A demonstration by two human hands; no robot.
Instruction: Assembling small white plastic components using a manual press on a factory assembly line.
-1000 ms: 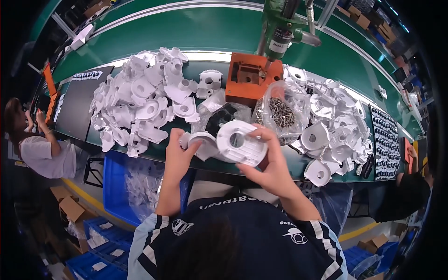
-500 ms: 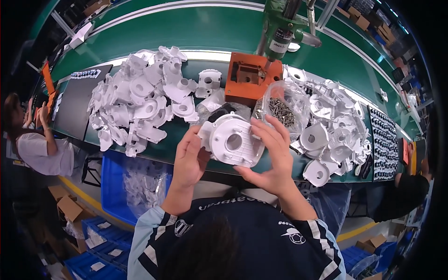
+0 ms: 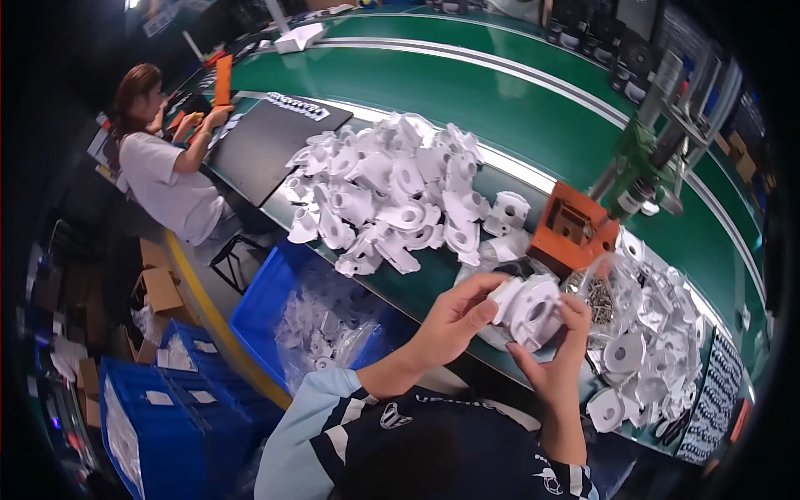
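Between my two hands is a white plastic housing (image 3: 535, 314) with a round hole, raised above the front edge of the bench and tilted to one side. My left hand (image 3: 454, 323) grips its left side between thumb and fingers. On the other side, the fingertips and thumb of my right hand (image 3: 557, 354) close round the rim. The housing shows two layers; whether these are separate pieces I cannot tell. Just beyond it stands an orange fixture (image 3: 550, 242) under a green press (image 3: 637, 162). A clear bag of metal screws (image 3: 600, 302) lies beside my right hand.
White housings form a large heap (image 3: 387, 187) to the left and another heap (image 3: 654, 371) to the right. A black tray of small parts (image 3: 715, 396) is at far right. Below the bench edge sits a blue bin (image 3: 265, 293). A co-worker (image 3: 162, 167) sits at far left.
The view has swung left, so the bench appears farther right and the co-worker shows more fully. Both hands still hold the housing, now turned from facing me to a steeper tilt.
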